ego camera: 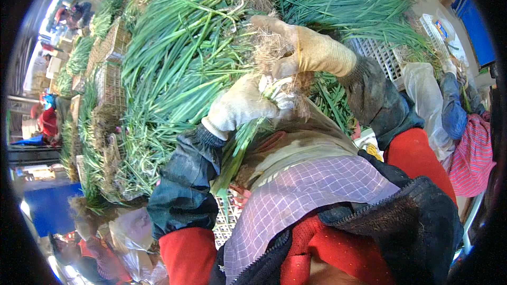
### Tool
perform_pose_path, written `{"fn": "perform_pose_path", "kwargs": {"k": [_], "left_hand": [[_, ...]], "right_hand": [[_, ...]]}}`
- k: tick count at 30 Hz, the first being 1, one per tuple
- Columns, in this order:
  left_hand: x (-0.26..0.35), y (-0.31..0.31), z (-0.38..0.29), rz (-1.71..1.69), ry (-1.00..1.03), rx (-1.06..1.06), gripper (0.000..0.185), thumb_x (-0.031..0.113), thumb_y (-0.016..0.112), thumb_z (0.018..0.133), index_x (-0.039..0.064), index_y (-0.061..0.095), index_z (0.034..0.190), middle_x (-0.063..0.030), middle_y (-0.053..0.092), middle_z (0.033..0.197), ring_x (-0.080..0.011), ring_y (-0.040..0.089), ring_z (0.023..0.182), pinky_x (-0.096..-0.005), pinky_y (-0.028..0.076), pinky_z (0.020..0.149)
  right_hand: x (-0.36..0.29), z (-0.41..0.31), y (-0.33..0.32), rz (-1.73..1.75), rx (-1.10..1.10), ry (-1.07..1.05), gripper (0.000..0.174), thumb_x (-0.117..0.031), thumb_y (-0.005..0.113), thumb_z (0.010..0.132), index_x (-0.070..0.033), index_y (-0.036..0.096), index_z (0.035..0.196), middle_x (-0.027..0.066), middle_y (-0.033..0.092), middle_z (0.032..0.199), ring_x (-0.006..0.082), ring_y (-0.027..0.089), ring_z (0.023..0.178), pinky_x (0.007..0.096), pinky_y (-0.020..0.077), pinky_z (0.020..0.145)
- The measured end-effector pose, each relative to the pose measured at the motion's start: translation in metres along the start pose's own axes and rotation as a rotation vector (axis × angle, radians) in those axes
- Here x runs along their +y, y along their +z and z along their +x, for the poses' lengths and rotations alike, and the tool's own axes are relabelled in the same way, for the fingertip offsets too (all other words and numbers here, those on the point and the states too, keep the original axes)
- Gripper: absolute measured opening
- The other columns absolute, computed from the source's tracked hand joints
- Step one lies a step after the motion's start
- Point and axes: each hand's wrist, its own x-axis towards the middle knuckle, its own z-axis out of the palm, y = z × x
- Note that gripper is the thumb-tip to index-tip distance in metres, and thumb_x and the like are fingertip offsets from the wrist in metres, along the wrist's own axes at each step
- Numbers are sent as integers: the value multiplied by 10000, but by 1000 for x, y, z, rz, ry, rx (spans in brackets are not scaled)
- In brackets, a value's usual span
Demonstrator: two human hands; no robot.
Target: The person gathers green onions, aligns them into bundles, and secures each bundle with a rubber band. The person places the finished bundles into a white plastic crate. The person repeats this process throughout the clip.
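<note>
My left hand point(243, 103), in a pale knit glove, is closed around a bunch of green onions point(279, 89). The white root ends of this bunch point up and to the right, and its green leaves hang below the hand. Just above it is my right hand point(317, 51), in a yellowish, soiled glove, with thumb and fingers curved apart. Dry brown roots point(272, 47) show between them; whether the fingers press on these is unclear. The thumb is close to the bunch's white ends. A large heap of green onions point(170, 63) lies beyond my left hand.
More green onions point(348, 0) are piled at the far side, beside a white plastic crate point(376, 57). Crates point(115, 83) with onions stand at left. A co-worker's sleeve point(453, 105) is at right; other people are at left. A checked cloth point(317, 182) covers my lap.
</note>
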Motion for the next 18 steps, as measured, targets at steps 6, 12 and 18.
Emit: {"fn": "perform_pose_path", "kwargs": {"k": [6, 12, 18], "left_hand": [[20, 12, -5, 662, -21, 12, 653, 352, 860, 725, 85, 653, 1283, -145, 687, 1284, -294, 648, 1190, -421, 533, 1009], [22, 19, -22, 472, -29, 6, 703, 269, 856, 647, 38, 618, 1267, -208, 678, 1189, -365, 651, 1127, -420, 537, 973], [10, 38, -12, 701, -13, -41, 671, 75, 858, 629, 33, 648, 1265, -147, 693, 1224, -293, 656, 1131, -384, 537, 986]], "right_hand": [[-18, 24, 3, -242, -231, 117, 925, -430, 835, 759, 35, 489, 1479, 284, 552, 1427, 365, 565, 1313, 417, 466, 1073], [-42, 36, 47, -856, -204, -435, 946, -630, 737, 689, -114, 550, 1460, 173, 565, 1381, 361, 548, 1249, 568, 392, 1053], [36, 78, 35, -406, -438, 126, 893, -618, 738, 835, -84, 498, 1509, 229, 605, 1424, 370, 624, 1261, 419, 496, 1072]]}}
